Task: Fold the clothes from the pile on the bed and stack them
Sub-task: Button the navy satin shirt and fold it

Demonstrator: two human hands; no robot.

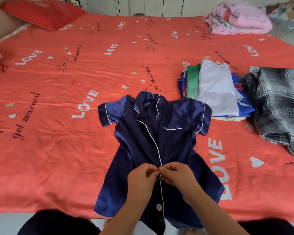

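Flat on bed point(58, 102): navy shirt point(139, 143), hem over near edge. Left hand point(142, 178) and right hand point(177, 175) each in narrow pinch grip on placket point(157, 148), likely buttoning. Risks: slick satin slips from pinch, placket misaligns, shirt slides off bed.

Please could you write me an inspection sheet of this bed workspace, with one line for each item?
Surface: bed sheet, coral red with LOVE print, lightly wrinkled.
Job's things: navy pyjama shirt lies spread face up, collar away from the person; stack of folded clothes at right, a white piece on top; plaid garment unfolded beside the stack.
Clutter: pink quilt bundled at the far right corner; red pillow far left.
Grippers (hands): left hand and right hand both pinch the shirt's front edge, above a white button.
Cables: nothing seen.
Surroundings: pale cupboard doors beyond the bed, details blurred.
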